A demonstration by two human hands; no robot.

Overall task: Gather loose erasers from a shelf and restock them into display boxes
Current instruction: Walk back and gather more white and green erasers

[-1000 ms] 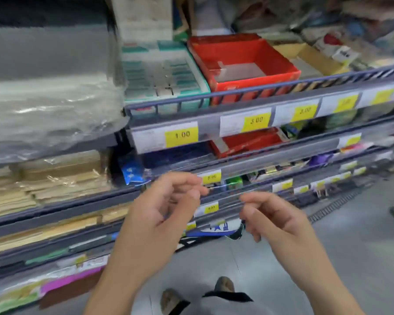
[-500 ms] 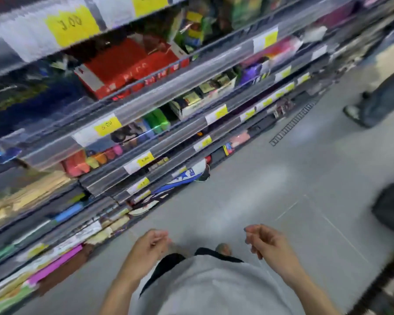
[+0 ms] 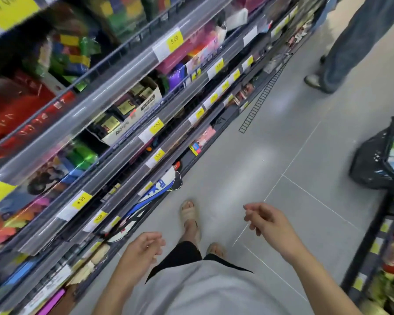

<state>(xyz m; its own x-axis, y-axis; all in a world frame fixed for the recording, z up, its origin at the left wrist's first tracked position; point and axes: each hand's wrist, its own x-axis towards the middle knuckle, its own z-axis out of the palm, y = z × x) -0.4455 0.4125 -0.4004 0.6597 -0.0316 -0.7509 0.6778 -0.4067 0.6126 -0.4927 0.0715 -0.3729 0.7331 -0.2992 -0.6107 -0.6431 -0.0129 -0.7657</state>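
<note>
Left hand (image 3: 143, 248) seen loosely curled, empty | right hand (image 3: 263, 220) likewise | grey tiered shelf (image 3: 123, 92) lay left, nearer left hand | erasers unseen

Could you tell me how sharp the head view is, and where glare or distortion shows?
Head view: motion blur smears the upper-left goods; the 8.80 price tag stays legible; glare streaks the clear shelf rail; the grey floor carries soft reflections; wide-angle distortion bends the shelves.
</note>
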